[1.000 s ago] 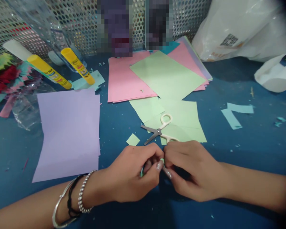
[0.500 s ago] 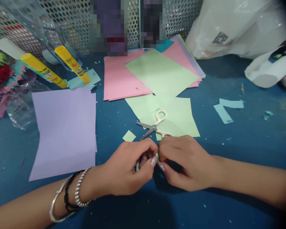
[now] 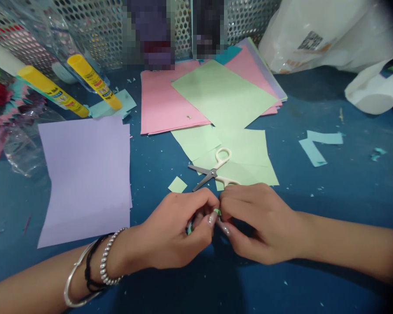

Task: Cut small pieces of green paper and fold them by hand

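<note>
Fingertip to fingertip, pinched a small green paper piece (image 3: 217, 212) between left hand (image 3: 183, 231) and right hand (image 3: 262, 224), low in the middle of the view, just above the blue counter (image 3: 347, 192). Had thumb and forefinger of each hand closed on it, hiding most of its shape. Glimpsed a blue-green edge inside the curl of the left fingers. Wore a beaded silver bracelet (image 3: 104, 264), a black cord and a silver bangle on the left wrist.

Saw white-handled scissors (image 3: 212, 173) lying open just beyond, blades toward the left, handles over pale green sheets (image 3: 249, 150), with a small green square (image 3: 177, 185) near the tips. Noted farther out a pink paper stack (image 3: 163, 102) under a slanted green sheet (image 3: 224, 93). Spotted lilac paper (image 3: 85, 179) to the left and two light blue strips (image 3: 314, 153) to the right.

Found two yellow glue sticks (image 3: 94, 83) behind the lilac paper, with printed labels too blurred to read in full. Picked out a black QR code (image 3: 310, 40) on a white plastic bag (image 3: 330, 26) at back right, above orange print, illegible. Saw behind everything a perforated metal panel (image 3: 249, 24).
</note>
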